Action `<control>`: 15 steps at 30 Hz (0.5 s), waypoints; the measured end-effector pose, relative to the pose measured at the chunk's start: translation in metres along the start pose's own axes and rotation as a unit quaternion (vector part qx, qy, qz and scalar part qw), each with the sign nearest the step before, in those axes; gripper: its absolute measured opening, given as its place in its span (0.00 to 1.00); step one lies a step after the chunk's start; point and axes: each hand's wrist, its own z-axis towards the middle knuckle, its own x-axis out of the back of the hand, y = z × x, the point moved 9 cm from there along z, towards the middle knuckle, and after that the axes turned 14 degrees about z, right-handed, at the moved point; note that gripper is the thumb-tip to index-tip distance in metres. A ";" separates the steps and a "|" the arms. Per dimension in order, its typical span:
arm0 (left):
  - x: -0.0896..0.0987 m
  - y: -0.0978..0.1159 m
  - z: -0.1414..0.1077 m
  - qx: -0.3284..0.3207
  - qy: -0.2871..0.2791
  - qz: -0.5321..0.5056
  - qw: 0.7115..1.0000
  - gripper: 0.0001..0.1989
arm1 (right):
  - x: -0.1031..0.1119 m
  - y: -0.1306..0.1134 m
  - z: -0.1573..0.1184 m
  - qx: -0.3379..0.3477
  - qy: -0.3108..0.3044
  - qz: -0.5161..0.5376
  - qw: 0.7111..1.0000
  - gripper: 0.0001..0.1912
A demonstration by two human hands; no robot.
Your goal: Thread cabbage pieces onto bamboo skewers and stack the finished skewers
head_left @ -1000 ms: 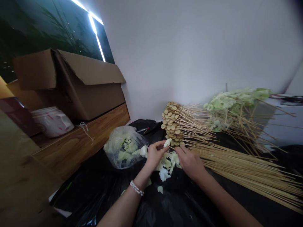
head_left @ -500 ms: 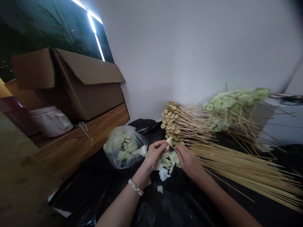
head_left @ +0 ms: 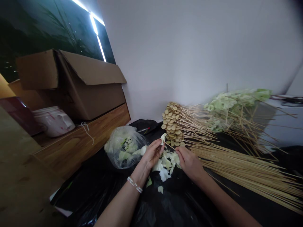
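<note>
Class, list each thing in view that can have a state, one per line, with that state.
Left hand: closed, pinching a pale leaf piece
Right hand: closed on a thin skewer
Pale leaf piece: held; whether pierced, unclear
Cardboard box: open, flaps spread
Light strip: lit
Clear bag: bulging with leaves
Round slices: heaped at stick ends
Long skewers: lying roughly side by side

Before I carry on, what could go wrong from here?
The stick in the right hand points toward the left hand, so a slip might prick the fingers. The thin leaf piece could tear if pushed hard. The right forearm lies close to the loose bundle of sticks and might knock some askew.
</note>
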 end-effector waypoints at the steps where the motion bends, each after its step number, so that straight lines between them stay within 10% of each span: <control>1: 0.000 0.000 0.000 0.002 -0.003 0.007 1.000 0.06 | -0.001 0.000 0.000 -0.002 -0.001 0.001 1.000 0.12; 15: -0.006 0.009 -0.008 -0.013 -0.038 0.071 0.997 0.09 | -0.002 -0.001 0.000 -0.023 0.005 0.065 0.998 0.11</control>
